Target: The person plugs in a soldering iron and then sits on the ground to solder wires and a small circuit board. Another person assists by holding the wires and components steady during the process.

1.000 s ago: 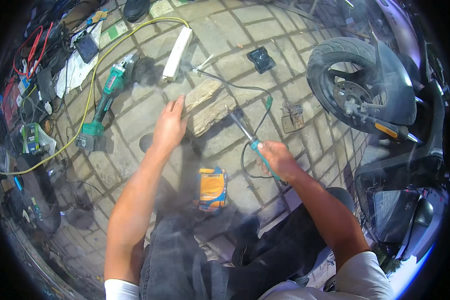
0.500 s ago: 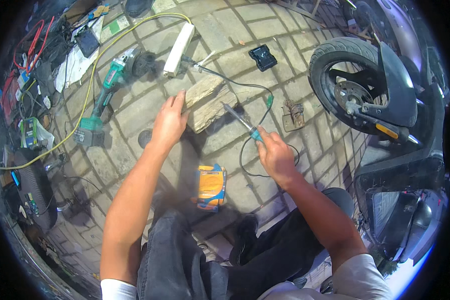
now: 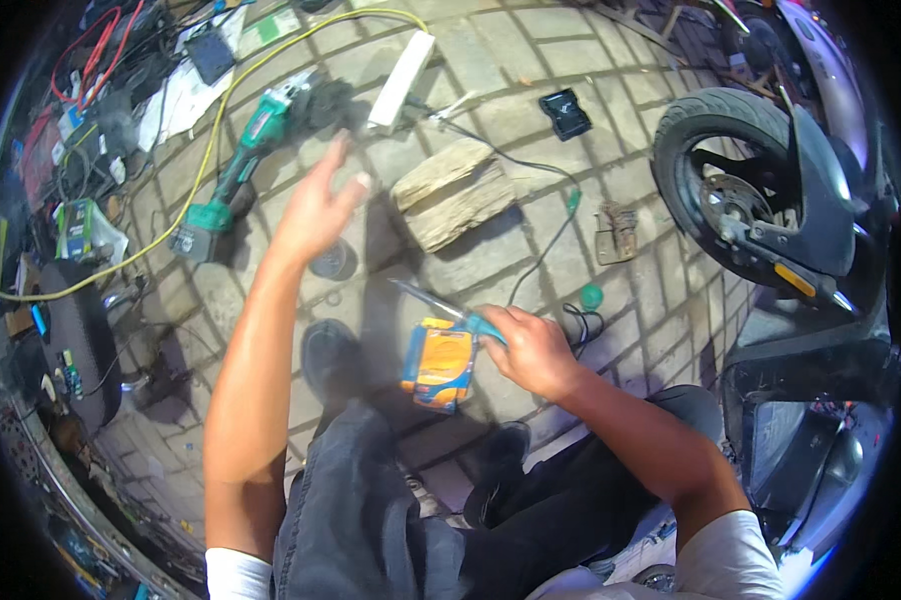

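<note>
My right hand (image 3: 533, 352) grips a soldering iron (image 3: 483, 326) by its teal handle. The iron's metal shaft points up and left, just above a yellow-orange and blue package (image 3: 443, 362) on the paving. Away from the wood, my left hand (image 3: 316, 208) hovers with fingers spread and holds nothing. Right of it lies a rough, split wooden block (image 3: 453, 195), touched by neither hand. A small round tin (image 3: 335, 260) sits on the ground beside my left wrist. The iron's dark cord runs behind the block.
A green cordless grinder (image 3: 239, 165) lies at left, near a yellow cable (image 3: 196, 165). Behind the block is a white power strip (image 3: 402, 80). A black plastic part (image 3: 566, 113) and a small brown metal piece (image 3: 616, 234) lie right, before a scooter wheel (image 3: 726, 175). Clutter fills the far left.
My left hand has let go of the wooden block and opened to its left. The soldering iron in my right hand has moved off the block, toward me, over the package.
</note>
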`<state>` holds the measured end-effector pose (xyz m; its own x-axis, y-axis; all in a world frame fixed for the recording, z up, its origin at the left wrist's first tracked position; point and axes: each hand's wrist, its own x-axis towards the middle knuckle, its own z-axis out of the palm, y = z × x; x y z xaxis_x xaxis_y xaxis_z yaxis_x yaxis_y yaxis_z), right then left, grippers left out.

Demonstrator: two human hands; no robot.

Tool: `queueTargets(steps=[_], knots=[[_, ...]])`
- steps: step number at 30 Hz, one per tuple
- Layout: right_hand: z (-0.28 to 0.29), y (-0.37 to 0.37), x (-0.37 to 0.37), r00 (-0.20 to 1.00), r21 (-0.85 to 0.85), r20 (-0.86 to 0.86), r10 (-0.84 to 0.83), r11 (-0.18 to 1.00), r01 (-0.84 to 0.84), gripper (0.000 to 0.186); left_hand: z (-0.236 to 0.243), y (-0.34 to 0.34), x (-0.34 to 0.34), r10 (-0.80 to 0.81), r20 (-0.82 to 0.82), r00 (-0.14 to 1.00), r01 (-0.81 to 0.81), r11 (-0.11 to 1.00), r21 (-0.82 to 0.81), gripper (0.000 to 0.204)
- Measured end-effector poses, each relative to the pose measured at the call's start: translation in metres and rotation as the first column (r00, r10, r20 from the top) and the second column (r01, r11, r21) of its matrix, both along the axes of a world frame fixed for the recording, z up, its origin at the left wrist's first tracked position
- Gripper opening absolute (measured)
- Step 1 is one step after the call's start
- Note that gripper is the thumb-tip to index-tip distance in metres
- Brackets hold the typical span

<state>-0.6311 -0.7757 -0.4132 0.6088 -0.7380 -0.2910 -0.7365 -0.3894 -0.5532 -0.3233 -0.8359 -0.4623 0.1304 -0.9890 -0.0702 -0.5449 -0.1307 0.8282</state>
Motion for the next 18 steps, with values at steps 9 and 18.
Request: queueTargets(steps=[9,18], knots=[[-0.017,-0.028,0.130,0.950,-0.258,-0.185,0.252,0.920,-0.294,0.012,-0.033,0.124,0.071,0.674,-0.315,0.668,-0.635,0.737,0.231,0.050],[-0.025,-0.036,0.155,0.937,-0.077,-0.241,0.254,0.957,-0.280,0.013,-0.044,0.178,0.064,0.767,-0.273,0.580,-0.696,0.641,0.324,0.047]])
